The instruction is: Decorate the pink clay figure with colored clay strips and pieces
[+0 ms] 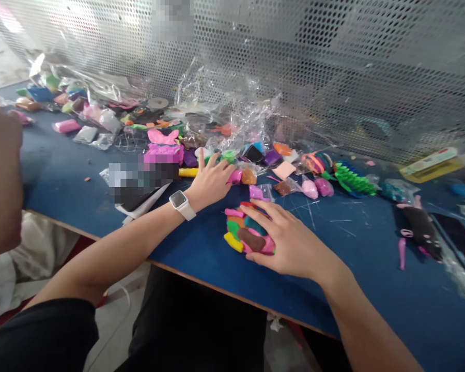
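Multicoloured lump point(251, 239) near, packets point(284, 170) far

The multicoloured lump sits on the near part of the tabletop point(201, 243), probably for easy handling (the packets lie beyond it, seemingly within reach). The right hand point(294, 243) has its grip clamped on it, thumb and fingers curved round its right side, likely for steadiness. The left hand point(213, 181), farther left, has its fingers spread apart, touching or just beside a pink piece point(235, 177); I cannot tell which.

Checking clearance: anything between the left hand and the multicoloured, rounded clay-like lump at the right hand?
Nothing visible: only flat blue tabletop shows between the left hand and the multicoloured, rounded clay-like lump. The right hand covers the lump's right side.
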Demonstrator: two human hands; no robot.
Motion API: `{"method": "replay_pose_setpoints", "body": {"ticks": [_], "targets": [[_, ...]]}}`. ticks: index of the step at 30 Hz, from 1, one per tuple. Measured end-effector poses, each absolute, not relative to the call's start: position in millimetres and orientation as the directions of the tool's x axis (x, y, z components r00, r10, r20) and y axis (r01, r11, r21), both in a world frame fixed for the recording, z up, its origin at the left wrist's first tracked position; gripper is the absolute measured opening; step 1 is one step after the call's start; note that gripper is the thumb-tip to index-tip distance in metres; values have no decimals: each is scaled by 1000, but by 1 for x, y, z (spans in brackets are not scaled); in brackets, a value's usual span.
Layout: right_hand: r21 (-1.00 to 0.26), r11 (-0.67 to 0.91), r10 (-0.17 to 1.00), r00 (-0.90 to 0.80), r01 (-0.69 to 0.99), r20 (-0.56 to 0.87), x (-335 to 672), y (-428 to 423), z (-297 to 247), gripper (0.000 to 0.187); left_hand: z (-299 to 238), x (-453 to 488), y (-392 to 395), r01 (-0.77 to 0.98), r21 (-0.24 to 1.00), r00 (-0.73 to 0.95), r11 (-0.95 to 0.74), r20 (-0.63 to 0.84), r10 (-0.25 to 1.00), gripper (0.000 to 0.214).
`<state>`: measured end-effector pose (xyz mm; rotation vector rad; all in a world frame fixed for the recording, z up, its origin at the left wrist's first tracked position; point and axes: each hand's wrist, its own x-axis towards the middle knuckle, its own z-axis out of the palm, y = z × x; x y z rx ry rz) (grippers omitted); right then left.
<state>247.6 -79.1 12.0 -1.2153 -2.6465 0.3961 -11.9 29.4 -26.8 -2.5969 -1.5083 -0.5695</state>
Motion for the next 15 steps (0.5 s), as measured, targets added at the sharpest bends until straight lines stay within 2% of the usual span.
{"method": "replay_pose_setpoints", "body": {"ticks": [5,9,12,15], "targets": [[-340,673,729,-665,657,161,247,-72,2,88,-22,-12,29,857,125,423,-499,381,822,40],[-387,660,727,-678,644,109,250,-70,5,86,-24,-7,23,834,136,443,-535,416,794,39],[-482,585,785,-605,652,135,258,-62,1,89,-25,-4,21,791,106,512,-602,425,747,39],[-535,521,849,-471,665,240,269,-47,-9,74,-28,-2,22,769,98,548,-632,409,730,43]]}}
